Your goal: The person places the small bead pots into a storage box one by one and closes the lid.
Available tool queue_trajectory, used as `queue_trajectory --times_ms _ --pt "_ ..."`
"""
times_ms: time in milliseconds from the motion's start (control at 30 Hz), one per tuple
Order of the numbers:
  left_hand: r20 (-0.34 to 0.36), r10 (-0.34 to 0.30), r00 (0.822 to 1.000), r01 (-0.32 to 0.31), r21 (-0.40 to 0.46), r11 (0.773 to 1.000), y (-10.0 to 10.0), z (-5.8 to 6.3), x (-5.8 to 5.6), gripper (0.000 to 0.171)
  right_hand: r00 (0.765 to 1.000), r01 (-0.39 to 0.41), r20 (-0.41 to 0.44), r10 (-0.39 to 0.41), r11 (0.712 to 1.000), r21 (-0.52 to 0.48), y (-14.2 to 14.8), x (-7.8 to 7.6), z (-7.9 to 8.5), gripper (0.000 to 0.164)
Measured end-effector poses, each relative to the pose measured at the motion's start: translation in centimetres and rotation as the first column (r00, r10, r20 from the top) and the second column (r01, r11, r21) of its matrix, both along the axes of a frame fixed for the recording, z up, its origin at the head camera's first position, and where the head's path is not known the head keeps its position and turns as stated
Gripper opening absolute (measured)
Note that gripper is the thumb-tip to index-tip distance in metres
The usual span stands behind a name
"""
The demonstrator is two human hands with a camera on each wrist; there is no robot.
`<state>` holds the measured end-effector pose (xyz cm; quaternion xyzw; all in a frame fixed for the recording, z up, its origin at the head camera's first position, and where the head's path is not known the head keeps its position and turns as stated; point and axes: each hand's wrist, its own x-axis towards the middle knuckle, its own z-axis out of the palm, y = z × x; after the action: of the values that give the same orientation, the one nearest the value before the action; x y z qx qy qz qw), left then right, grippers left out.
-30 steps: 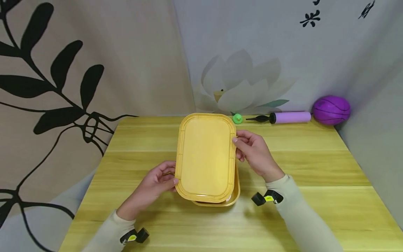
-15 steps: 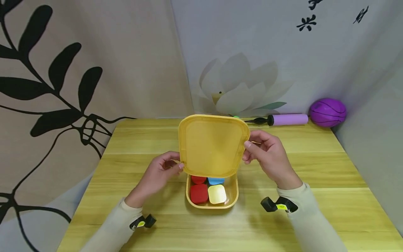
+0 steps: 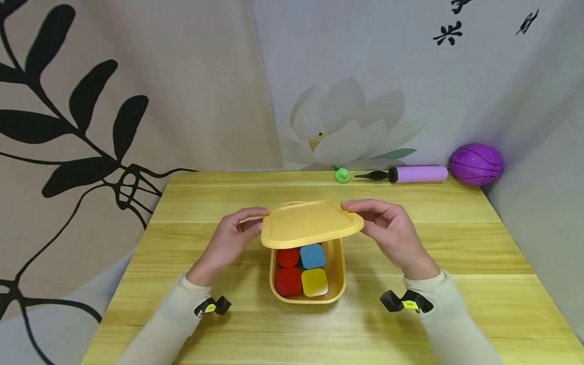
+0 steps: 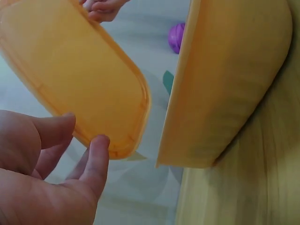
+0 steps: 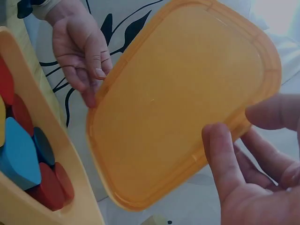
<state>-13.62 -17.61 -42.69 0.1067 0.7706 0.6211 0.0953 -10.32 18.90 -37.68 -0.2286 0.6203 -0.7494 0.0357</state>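
Note:
A yellow plastic lid [image 3: 310, 223] is held tilted above a yellow box [image 3: 335, 274], clear of its near part. On the lid's left edge, my left hand [image 3: 228, 243] pinches it between thumb and fingers. My right hand [image 3: 394, 233] pinches the opposite edge. Inside the box are red blocks [image 3: 288, 282], a blue block [image 3: 313, 256] and a yellow block [image 3: 315, 282]; the lid hides the far part in the head view. In the right wrist view, several coloured blocks, including a blue one [image 5: 19, 152], show beside the lid's underside [image 5: 178, 103].
The box stands on a wooden table [image 3: 219, 329]. Along the back edge lie a small green duck toy [image 3: 342, 175], a purple hand pump [image 3: 420, 174] and a purple ball [image 3: 476, 164]. Printed cloth [image 3: 205, 91] hangs behind the table.
The lid has come off the box, been lifted and tipped back toward a flatter angle, uncovering the blocks. Both hands have kept hold of it, and the right hand has shifted right.

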Motion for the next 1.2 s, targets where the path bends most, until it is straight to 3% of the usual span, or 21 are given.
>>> queue_trajectory --times_ms 167,267,367,667,900,1200 --pt "0.031 -0.021 0.999 0.020 0.034 0.999 -0.2 0.2 -0.1 0.036 0.997 -0.061 0.041 0.062 0.998 -0.013 0.3 0.2 -1.0 0.029" --pt "0.046 -0.039 0.998 0.035 0.079 0.996 -0.3 0.2 -0.2 0.041 0.998 -0.019 0.061 0.014 0.996 0.087 0.4 0.5 -1.5 0.026" --pt "0.065 -0.041 0.997 0.035 0.094 0.995 -0.2 0.0 -0.4 0.047 0.996 0.040 0.063 -0.056 0.973 0.228 0.4 0.9 -2.2 0.026" --pt "0.148 -0.052 0.988 0.039 0.091 0.995 0.7 -1.3 -1.0 0.061 0.981 -0.024 0.192 -0.036 0.954 0.300 0.0 1.9 -4.9 0.065" --pt "0.161 -0.003 0.987 -0.002 0.031 1.000 1.6 -2.0 -1.3 0.057 0.973 -0.007 0.216 -0.082 0.924 0.382 -0.1 2.4 -6.6 0.072" --pt "0.110 0.092 0.990 -0.084 -0.071 0.994 2.3 -2.8 -1.5 0.051 0.971 0.056 0.187 -0.146 0.908 0.416 -0.9 2.9 -7.4 0.073"
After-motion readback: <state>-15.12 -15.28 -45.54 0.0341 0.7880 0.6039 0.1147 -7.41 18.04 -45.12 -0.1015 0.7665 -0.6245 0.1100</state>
